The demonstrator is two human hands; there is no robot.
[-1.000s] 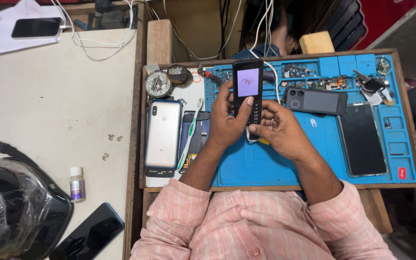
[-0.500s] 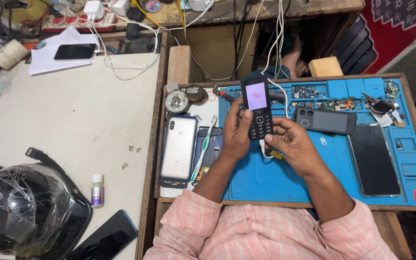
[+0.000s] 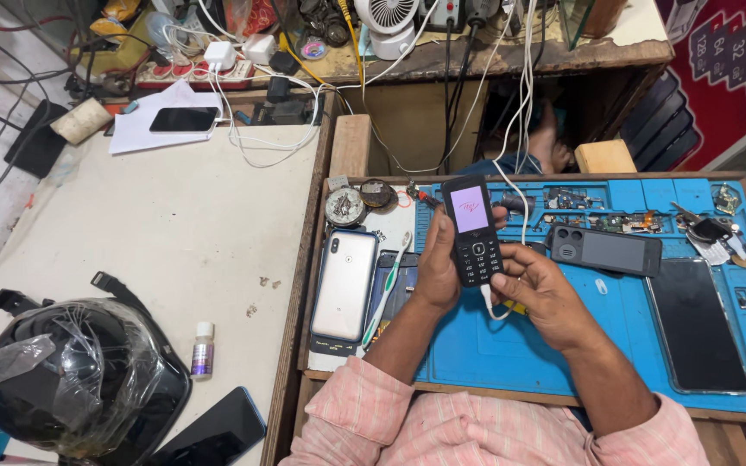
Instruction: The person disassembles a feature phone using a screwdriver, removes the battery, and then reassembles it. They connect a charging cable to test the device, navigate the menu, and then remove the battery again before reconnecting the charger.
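Seen from above, a person in a pink checked shirt sits at a repair counter [image 3: 218, 224] with a pale top.

At about 8 o'clock, far left, lies a black motorcycle helmet wrapped in clear plastic [image 3: 71, 380]. Just beside it, toward 7 o'clock, stand a small white-capped bottle [image 3: 203, 349] and a black smartphone lying screen up [image 3: 218, 431]. At 11 o'clock, another dark phone on a sheet of white paper [image 3: 183, 119] rests near a tangle of white charging cables [image 3: 261, 142].

Moving right, a blue silicone work mat [image 3: 615, 328] covers a wooden tray. At its left edge lies a silver smartphone, back side up [image 3: 344, 285], with a white and green toothbrush [image 3: 387, 289] just beside it.

Near the centre, the left hand [image 3: 436, 272] wraps around the lower left side of a black keypad phone with a lit pale purple screen [image 3: 471, 229], holding it upright above the mat. The right hand [image 3: 539, 289] touches the phone's lower right edge, fingers curled around it; a white cable [image 3: 524, 185] runs from 12 o'clock down to the phone's base.

At 3 o'clock from the phone lies a dark grey phone body with two round camera holes [image 3: 604, 250]. Farther right, toward 4 o'clock, a black glass phone panel [image 3: 697, 324] lies flat. Small circuit parts [image 3: 597, 211] sit along the mat's top edge.
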